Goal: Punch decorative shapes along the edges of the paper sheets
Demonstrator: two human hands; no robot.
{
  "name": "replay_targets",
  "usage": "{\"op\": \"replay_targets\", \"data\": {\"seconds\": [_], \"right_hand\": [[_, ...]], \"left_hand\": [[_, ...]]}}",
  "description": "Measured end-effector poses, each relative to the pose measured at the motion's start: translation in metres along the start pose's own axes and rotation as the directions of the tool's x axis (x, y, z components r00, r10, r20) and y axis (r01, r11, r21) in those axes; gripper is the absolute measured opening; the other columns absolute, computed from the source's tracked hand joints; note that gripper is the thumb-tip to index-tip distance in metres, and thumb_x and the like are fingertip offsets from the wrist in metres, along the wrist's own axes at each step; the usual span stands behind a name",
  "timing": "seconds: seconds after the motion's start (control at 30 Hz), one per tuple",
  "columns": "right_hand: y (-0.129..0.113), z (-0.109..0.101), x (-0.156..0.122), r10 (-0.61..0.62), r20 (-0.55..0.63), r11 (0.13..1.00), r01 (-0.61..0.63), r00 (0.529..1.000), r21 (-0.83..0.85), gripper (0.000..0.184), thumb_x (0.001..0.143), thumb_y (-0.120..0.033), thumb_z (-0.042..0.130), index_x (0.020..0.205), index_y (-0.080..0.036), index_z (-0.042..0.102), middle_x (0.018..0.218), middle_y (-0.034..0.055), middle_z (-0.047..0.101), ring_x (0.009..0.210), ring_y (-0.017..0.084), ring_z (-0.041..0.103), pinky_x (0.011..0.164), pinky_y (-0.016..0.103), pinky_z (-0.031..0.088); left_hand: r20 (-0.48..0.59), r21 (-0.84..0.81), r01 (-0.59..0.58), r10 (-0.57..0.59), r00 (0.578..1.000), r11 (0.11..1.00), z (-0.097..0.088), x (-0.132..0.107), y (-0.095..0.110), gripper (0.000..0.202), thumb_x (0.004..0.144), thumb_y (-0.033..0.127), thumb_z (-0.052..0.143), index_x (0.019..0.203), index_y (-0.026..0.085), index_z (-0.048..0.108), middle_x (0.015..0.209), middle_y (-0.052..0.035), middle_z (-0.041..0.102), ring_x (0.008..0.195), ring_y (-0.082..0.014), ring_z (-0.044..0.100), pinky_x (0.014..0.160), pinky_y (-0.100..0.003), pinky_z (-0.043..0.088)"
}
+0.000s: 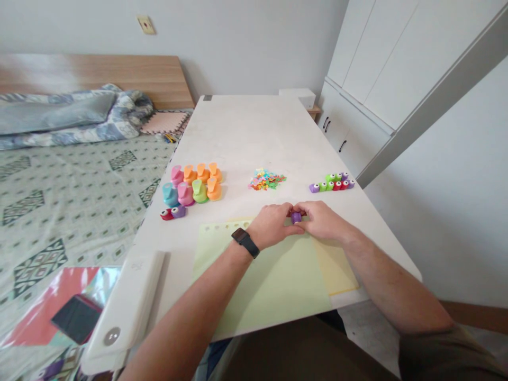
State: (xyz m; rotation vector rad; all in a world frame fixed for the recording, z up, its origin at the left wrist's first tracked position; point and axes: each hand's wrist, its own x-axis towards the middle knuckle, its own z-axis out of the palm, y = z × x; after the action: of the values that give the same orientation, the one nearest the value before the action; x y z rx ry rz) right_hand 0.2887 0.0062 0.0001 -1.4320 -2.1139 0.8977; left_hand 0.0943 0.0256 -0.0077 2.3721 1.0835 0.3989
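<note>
Near the far edge of a pale green sheet of paper [270, 286], a small purple craft punch [296, 217] sits between my two hands. My left hand [270, 225], with a dark watch [245, 242] at the wrist, closes its thumb and fingers on the punch from the left. From the right, my right hand [322, 219] grips the same punch, its fingers curled round it. Small punched shapes run along the sheet's far left edge. A yellow sheet [337, 267] lies partly beneath the green one. My fingers hide where punch and paper meet.
Larger colored punches [199, 191] stand in rows at the left, with two small eyed punches [173, 212] before them. Paper confetti [266, 180] lies mid-table. Small eyed punches [333, 183] line up at the right. A long white device [125, 307] lies along the table's left edge.
</note>
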Motion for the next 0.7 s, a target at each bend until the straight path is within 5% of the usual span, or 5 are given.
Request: {"op": "replay_targets", "data": {"seconds": [0.7], "right_hand": [[0.0015, 0.0016, 0.0006, 0.007, 0.019, 0.999, -0.008, 1.0, 0.053, 0.013, 0.074, -0.018, 0.071, 0.087, -0.019, 0.071, 0.084, 0.0013, 0.075, 0.079, 0.018, 0.066, 0.07, 0.028, 0.045]], "left_hand": [[-0.022, -0.011, -0.066, 0.066, 0.998, 0.998, 0.0062, -0.0019, -0.0047, 0.045, 0.088, 0.058, 0.065, 0.11, 0.018, 0.064, 0.102, -0.0101, 0.074, 0.097, -0.0265, 0.07, 0.083, -0.034, 0.052]]}}
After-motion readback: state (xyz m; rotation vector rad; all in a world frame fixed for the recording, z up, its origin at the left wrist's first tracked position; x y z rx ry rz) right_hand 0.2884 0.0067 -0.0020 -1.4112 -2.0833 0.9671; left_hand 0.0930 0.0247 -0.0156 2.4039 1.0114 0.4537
